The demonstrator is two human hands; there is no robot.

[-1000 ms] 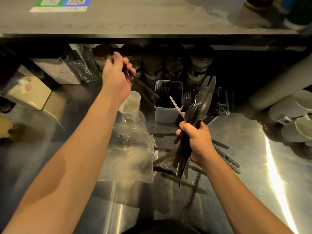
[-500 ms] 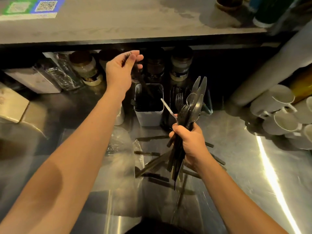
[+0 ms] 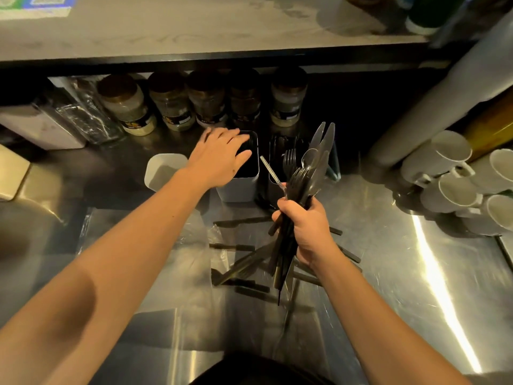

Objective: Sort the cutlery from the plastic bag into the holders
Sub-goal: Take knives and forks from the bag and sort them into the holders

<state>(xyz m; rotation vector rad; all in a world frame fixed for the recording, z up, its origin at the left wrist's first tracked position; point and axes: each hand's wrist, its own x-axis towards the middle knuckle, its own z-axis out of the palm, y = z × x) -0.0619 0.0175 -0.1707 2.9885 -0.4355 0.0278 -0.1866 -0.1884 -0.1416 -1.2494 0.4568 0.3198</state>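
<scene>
My right hand (image 3: 306,229) grips a bundle of dark-handled cutlery (image 3: 302,184), with forks, spoons and knives fanning upward. My left hand (image 3: 220,158) hovers with spread fingers over the mouth of a white holder (image 3: 240,187) and holds nothing that I can see. A second, dark holder (image 3: 277,173) with forks stands to its right, partly hidden by the bundle. A small white holder (image 3: 163,170) sits to the left. The clear plastic bag (image 3: 155,262) lies flat on the steel counter, and several loose knives (image 3: 241,262) lie beside it under my right hand.
Jars (image 3: 172,104) line the back under a shelf (image 3: 194,31). White mugs (image 3: 455,176) are stacked at the right beside a grey pipe (image 3: 433,98). A white box (image 3: 41,126) and clear container (image 3: 91,112) stand at the back left.
My left hand held a dark piece of cutlery up high, then came down over the white holder and now holds nothing. The right hand kept its bundle nearly still.
</scene>
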